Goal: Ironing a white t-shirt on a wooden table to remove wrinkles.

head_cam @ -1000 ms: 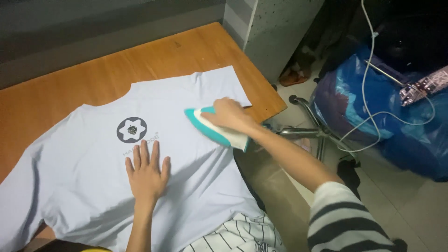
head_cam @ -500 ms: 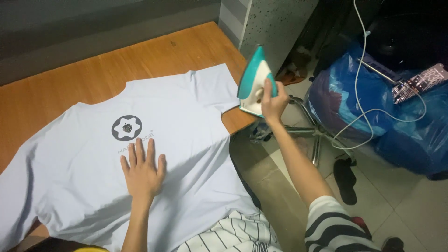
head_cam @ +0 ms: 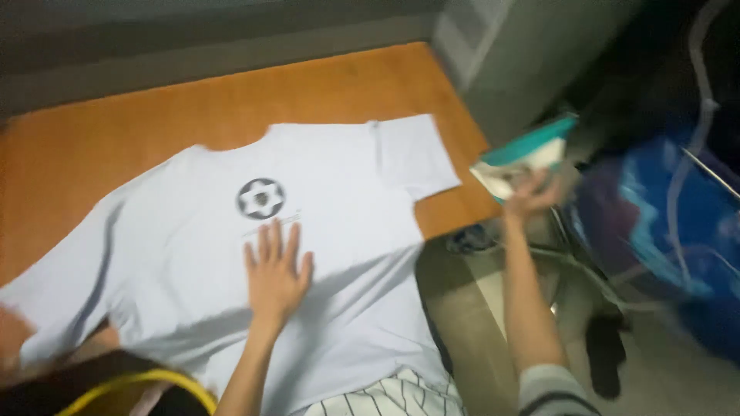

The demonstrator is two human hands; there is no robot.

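Observation:
A white t-shirt [head_cam: 193, 254] with a dark round emblem [head_cam: 260, 198] lies spread on an orange wooden table [head_cam: 231, 108]. My left hand [head_cam: 276, 273] rests flat on the shirt just below the emblem, fingers apart. My right hand [head_cam: 530, 196] is out past the table's right edge, holding a teal and white iron [head_cam: 520, 158] in the air, off the shirt. The picture is blurred by motion.
A striped cloth [head_cam: 385, 397] lies at the shirt's lower edge. A blue bag [head_cam: 663, 231] and a white cord [head_cam: 697, 123] sit on the floor at the right, beside a grey cabinet [head_cam: 516, 62]. Dark shoes [head_cam: 605, 350] lie on the floor.
My right hand lifted the iron off the shirt's sleeve and carried it right, beyond the table edge. The left hand stayed flat on the shirt. The view shifted and blurred.

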